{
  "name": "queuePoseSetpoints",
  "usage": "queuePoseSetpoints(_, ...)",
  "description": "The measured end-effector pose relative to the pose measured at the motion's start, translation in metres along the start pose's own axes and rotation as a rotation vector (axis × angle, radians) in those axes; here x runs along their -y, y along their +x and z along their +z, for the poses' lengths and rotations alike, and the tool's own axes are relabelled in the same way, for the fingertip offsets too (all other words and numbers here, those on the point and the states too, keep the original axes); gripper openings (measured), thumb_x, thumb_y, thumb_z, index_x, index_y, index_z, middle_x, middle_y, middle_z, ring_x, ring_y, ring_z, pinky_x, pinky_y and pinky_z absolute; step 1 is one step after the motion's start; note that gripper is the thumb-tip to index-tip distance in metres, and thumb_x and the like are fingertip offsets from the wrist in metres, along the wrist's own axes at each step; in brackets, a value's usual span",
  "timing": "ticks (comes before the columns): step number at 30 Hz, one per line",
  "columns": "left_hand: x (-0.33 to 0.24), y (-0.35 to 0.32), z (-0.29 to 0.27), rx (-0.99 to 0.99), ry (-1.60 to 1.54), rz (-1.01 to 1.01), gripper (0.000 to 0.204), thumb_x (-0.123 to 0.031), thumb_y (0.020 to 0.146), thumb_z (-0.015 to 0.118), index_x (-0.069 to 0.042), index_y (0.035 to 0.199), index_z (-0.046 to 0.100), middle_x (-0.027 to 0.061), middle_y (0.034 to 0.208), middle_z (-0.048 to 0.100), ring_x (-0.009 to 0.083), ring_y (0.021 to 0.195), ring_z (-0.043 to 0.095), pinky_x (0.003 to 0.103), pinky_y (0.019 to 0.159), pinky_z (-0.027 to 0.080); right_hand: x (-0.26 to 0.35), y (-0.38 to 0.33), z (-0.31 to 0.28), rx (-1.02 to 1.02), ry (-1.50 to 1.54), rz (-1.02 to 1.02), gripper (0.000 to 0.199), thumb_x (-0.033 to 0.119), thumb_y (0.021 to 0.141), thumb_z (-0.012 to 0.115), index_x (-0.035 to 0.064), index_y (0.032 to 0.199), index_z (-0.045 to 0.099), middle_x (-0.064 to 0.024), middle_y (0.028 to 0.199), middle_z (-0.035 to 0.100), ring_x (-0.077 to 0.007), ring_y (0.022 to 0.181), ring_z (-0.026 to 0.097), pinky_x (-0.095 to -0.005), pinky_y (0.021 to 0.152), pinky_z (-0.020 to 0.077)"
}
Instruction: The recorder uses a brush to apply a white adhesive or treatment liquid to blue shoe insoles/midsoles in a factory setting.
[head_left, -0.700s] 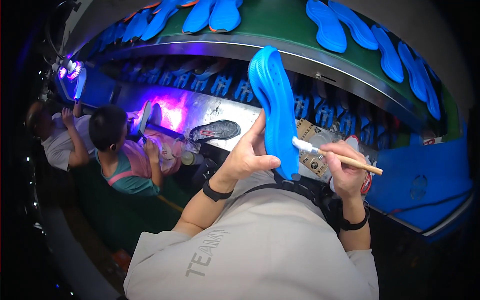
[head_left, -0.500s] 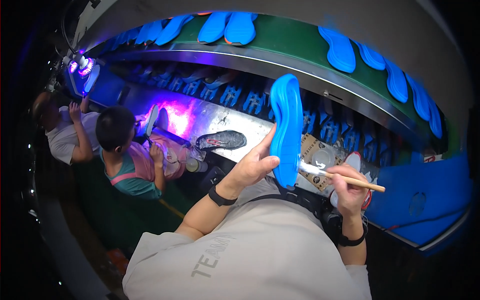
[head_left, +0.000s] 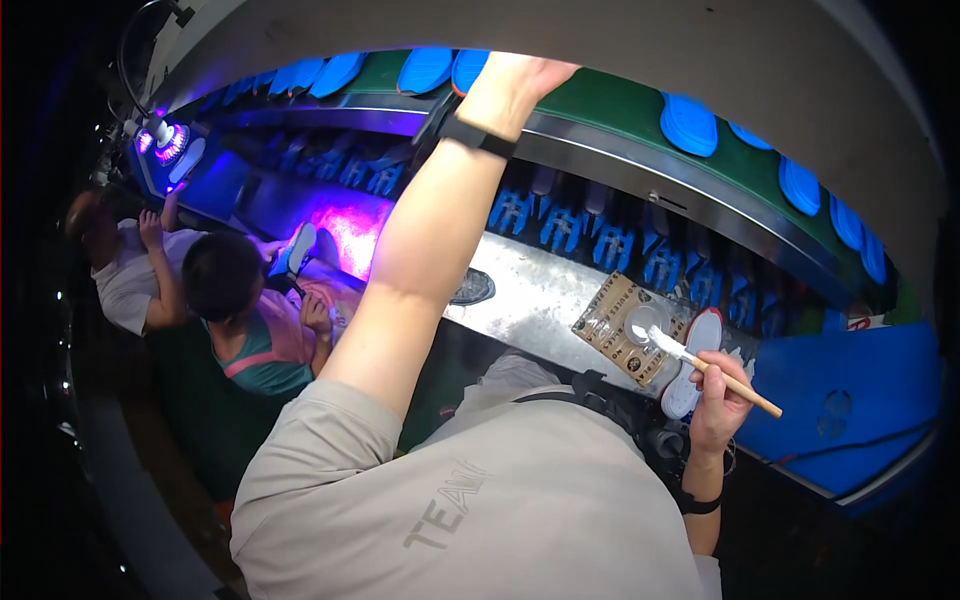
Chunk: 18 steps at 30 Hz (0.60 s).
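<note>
My left arm stretches far forward over the green belt (head_left: 600, 95). The left hand (head_left: 522, 76) passes under the overhanging grey hood, which hides its fingers, so whether it holds anything does not show. Beside that wrist lie blue shoe soles (head_left: 425, 70). In my right hand (head_left: 718, 405) is a wooden-handled brush (head_left: 764, 402) with white, wet-looking bristles. The bristles are over or at a small round cup (head_left: 640, 322), which sits on a printed brown cardboard piece (head_left: 603, 308). Close to the right hand is a white shoe sole with a red edge (head_left: 705, 335).
More blue soles (head_left: 798, 186) lie along the belt's right side. Below the belt's metal edge, blue holders (head_left: 612, 246) line a rack. A dark sole (head_left: 474, 287) lies on the metal bench (head_left: 530, 300). Two people work at the left beside glowing purple lamps (head_left: 172, 145).
My left hand has left its chest-level position with the blue sole and reached up under the hood. The brush has moved off that sole to the cup. The sole is no longer visible in my hand.
</note>
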<state>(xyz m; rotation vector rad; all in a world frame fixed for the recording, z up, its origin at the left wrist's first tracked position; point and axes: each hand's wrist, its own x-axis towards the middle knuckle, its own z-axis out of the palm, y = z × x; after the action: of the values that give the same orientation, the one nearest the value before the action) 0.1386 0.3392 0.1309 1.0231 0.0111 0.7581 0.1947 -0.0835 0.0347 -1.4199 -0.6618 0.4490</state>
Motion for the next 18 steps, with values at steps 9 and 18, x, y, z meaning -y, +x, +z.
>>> queuePoseSetpoints(9, -0.025, -0.063, -0.071, -0.633, 0.459, -0.215, 0.066, -0.017, 0.095, 0.063, 0.013, 0.143, 0.028, 0.0369, 0.113, 0.060, 0.0402, 0.093, 0.070, 0.042, 0.080, 0.061, -0.036, 0.001, -0.012, 0.039, 0.022, 0.174, 0.017, 0.010, 0.097, 0.060, -0.0008, 0.107, 0.067, -0.0034, 0.090, 0.065, -0.0074, 0.082, 0.058, -0.0203, 0.075, 0.0441)
queuePoseSetpoints(18, -0.044, -0.108, -0.034, -0.746, 1.966, 0.402, 0.014, -0.015, 0.082, 0.074, -0.002, 0.082, 0.067, 0.0145, 0.069, 0.068, 0.0226, 0.063, 0.070, 0.033, 0.059, 0.054, -0.130, 0.035, -0.019, 0.102, -0.473, 0.105, 0.013, 0.011, 0.091, 0.066, -0.0004, 0.095, 0.070, -0.0063, 0.075, 0.067, -0.0106, 0.068, 0.062, -0.0257, 0.063, 0.0483)
